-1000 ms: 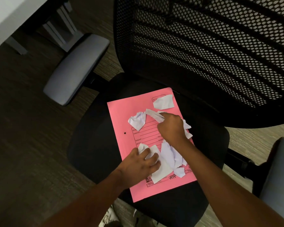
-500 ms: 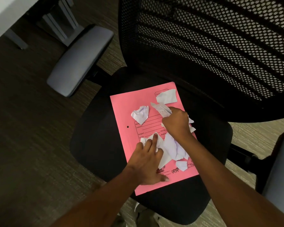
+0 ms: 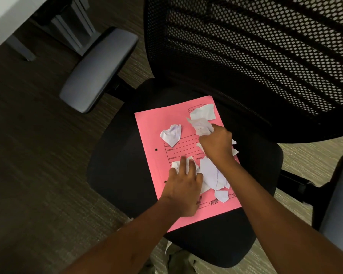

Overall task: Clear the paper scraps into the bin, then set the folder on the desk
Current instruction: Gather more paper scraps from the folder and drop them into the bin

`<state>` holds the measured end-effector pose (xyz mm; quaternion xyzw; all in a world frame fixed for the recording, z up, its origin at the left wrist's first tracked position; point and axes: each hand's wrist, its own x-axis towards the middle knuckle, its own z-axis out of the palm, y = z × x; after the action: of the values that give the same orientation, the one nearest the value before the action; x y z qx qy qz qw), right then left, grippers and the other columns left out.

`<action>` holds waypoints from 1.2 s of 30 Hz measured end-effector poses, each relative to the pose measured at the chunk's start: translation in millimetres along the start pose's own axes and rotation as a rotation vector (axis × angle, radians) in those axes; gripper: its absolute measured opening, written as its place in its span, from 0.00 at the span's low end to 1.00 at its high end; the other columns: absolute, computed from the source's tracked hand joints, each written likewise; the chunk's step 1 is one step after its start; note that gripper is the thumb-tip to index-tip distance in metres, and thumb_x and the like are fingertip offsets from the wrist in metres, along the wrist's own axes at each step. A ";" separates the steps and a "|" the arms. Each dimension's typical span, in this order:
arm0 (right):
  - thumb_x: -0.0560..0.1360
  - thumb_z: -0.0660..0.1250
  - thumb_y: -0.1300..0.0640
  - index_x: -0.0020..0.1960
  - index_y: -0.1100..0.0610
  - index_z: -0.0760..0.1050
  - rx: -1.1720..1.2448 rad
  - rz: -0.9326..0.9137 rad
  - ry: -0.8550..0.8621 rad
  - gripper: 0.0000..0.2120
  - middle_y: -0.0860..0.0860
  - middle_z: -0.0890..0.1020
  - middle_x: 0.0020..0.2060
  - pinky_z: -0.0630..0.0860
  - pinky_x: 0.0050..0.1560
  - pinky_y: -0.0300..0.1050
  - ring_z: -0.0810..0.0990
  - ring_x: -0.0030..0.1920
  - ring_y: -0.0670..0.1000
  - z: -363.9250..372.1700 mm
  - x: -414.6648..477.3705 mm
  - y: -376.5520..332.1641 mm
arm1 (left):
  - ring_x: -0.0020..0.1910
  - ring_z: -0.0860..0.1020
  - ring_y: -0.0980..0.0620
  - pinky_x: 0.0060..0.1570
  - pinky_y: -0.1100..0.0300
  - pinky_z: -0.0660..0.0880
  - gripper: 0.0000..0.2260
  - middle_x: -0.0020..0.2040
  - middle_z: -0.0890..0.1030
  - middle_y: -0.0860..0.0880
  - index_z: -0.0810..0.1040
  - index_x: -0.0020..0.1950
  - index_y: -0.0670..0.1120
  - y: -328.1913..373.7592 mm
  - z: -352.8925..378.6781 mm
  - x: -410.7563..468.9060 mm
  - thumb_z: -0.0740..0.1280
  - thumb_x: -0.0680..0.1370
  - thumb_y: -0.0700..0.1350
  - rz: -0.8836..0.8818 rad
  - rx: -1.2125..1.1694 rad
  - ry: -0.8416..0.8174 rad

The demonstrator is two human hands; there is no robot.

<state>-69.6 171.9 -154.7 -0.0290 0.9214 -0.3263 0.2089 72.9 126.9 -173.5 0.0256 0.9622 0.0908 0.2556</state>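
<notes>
Two bare forearms were seen reaching in from the bottom edge. Left hand (image 3: 183, 186) was laid palm down on the pink folder (image 3: 152, 135), fingers spread apart and pressed onto a white scrap (image 3: 175, 165) at the near-left of the pile. Just right of it, a heap of paper scraps (image 3: 212, 175) was piled on the folder, with one small scrap (image 3: 222, 195) lying slightly nearer, close to the printed bottom line. Right hand (image 3: 216, 144) was held further up, fingers curled tight and clamped on a crumpled scrap (image 3: 201, 126) sticking out past the knuckles; more scrap edges were seen poking out under its right side. A loose crumpled scrap (image 3: 171, 134) was left apart on the folder's left half. Farthest, a flat scrap (image 3: 203, 111) was lying at the folder's top corner. The folder was lying flat on the black chair seat (image 3: 115, 165), tilted slightly. Behind it stood the mesh backrest (image 3: 255, 56). A grey armrest (image 3: 99, 68) was seen at upper left, a white desk edge (image 3: 2, 16) at the far corner
</notes>
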 end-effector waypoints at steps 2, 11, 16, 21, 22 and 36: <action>0.72 0.69 0.62 0.42 0.58 0.73 0.091 0.075 0.025 0.05 0.50 0.75 0.33 0.78 0.40 0.46 0.81 0.40 0.56 -4.8 -0.1 -0.7 | 0.75 0.46 0.31 0.66 0.35 0.61 0.35 0.77 0.52 0.37 0.61 0.70 0.45 6.4 2.0 -0.9 0.72 0.70 0.56 -0.033 0.025 -0.031; 0.71 0.73 0.58 0.55 0.56 0.72 0.310 0.245 0.057 0.16 0.53 0.80 0.49 0.82 0.45 0.52 0.82 0.45 0.54 -16.4 -4.3 -7.8 | 0.73 0.56 0.30 0.63 0.36 0.66 0.23 0.74 0.61 0.35 0.68 0.68 0.40 5.3 8.1 -4.6 0.64 0.79 0.51 -0.029 0.086 0.067; 0.70 0.73 0.59 0.52 0.53 0.70 0.354 0.258 0.054 0.15 0.52 0.79 0.47 0.82 0.46 0.54 0.81 0.44 0.53 -21.9 -3.4 -14.5 | 0.74 0.53 0.30 0.66 0.37 0.63 0.27 0.75 0.58 0.33 0.61 0.71 0.35 -2.0 2.1 -13.0 0.66 0.78 0.47 0.088 0.173 0.047; 0.71 0.73 0.59 0.52 0.53 0.70 0.341 0.245 0.039 0.15 0.53 0.79 0.48 0.82 0.46 0.54 0.82 0.45 0.54 -22.0 -4.0 -17.1 | 0.71 0.63 0.31 0.61 0.40 0.72 0.24 0.74 0.59 0.32 0.71 0.64 0.34 -9.8 5.0 -24.9 0.73 0.74 0.44 0.160 0.200 0.135; 0.71 0.73 0.59 0.52 0.53 0.70 0.334 0.232 0.034 0.14 0.53 0.80 0.48 0.83 0.46 0.54 0.82 0.44 0.54 -20.9 -5.0 -16.9 | 0.70 0.65 0.31 0.59 0.40 0.73 0.23 0.75 0.58 0.33 0.73 0.61 0.34 -10.3 5.5 -24.1 0.74 0.72 0.44 0.170 0.192 0.141; 0.71 0.73 0.58 0.52 0.53 0.68 0.318 0.240 0.024 0.15 0.52 0.77 0.49 0.81 0.51 0.54 0.81 0.51 0.56 -17.1 -12.2 -10.1 | 0.65 0.71 0.32 0.58 0.43 0.74 0.26 0.73 0.65 0.38 0.75 0.64 0.37 -2.3 10.3 -4.6 0.76 0.70 0.46 0.154 0.171 0.133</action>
<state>-66.2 176.3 -132.1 0.1185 0.8575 -0.4408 0.2373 82.0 125.8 -180.4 0.1151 0.9764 0.0292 0.1804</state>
